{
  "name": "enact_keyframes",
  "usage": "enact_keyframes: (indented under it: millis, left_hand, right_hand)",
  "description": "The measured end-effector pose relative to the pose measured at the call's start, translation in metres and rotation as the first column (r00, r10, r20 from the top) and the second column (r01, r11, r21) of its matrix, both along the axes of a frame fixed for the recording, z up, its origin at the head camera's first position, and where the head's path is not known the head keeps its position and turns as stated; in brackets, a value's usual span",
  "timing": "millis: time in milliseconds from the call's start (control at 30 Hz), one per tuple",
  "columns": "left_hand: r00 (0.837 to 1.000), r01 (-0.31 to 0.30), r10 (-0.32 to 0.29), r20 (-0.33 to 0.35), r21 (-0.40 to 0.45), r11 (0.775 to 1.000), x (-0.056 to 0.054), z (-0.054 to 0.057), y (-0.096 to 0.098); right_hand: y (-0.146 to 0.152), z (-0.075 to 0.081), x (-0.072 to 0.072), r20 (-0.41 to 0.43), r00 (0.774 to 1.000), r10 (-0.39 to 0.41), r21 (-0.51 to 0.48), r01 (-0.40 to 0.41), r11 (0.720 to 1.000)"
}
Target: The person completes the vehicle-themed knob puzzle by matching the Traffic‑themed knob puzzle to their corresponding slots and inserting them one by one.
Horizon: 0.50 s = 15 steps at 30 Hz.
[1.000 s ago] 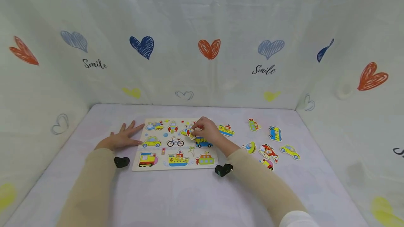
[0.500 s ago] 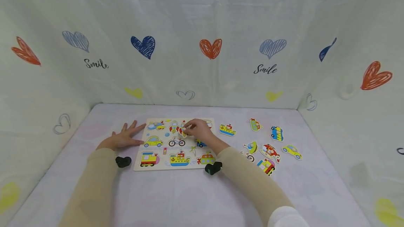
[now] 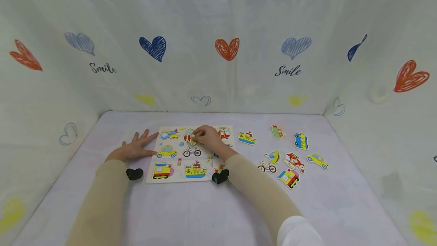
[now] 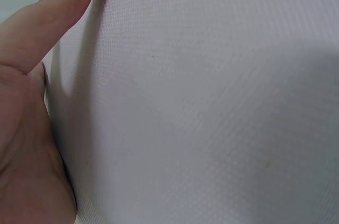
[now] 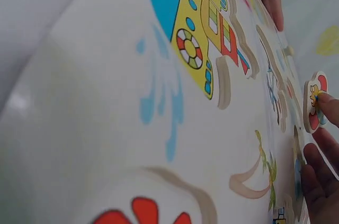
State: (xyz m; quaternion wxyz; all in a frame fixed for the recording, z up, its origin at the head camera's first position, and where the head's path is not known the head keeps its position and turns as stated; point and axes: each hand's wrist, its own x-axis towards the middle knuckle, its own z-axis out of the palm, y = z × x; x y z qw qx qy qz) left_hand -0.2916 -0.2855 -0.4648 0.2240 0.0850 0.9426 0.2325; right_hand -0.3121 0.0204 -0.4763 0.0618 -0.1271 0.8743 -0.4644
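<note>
Red-and-white wooden rocket [image 3: 188,136] pinched by right hand [image 3: 209,138], twelve o'clock of pale rectangular board [image 3: 179,174]; left hand [image 3: 134,150], fingers spread, touches nine.

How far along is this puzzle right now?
Only the airplane piece looks done: it appears seated in the board at its upper left, and no loose one shows. In hand is the rocket piece, which the right hand pinches at the top row. Left to place: ship, submarine, bus, flying saucer, bicycle, helicopter, car and train, lying loose to the right.
</note>
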Motion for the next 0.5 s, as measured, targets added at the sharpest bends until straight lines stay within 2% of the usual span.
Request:
enact_keyframes:
  millis: [233,500]
  left_hand:
    - [1.0,-0.011,0.011,0.004,0.012,1.0,0.004,0.0,-0.002]
    - [1.0,-0.02,0.02,0.0,0.019,1.0,0.002,0.0,0.001]
  right_hand:
    - [-0.008,-0.006,-0.006,-0.041,0.999,-0.032,0.015,0.032,0.999]
    - [-0.014,-0.007,-0.013,-0.05,0.996,-0.08,0.076,0.083,0.994]
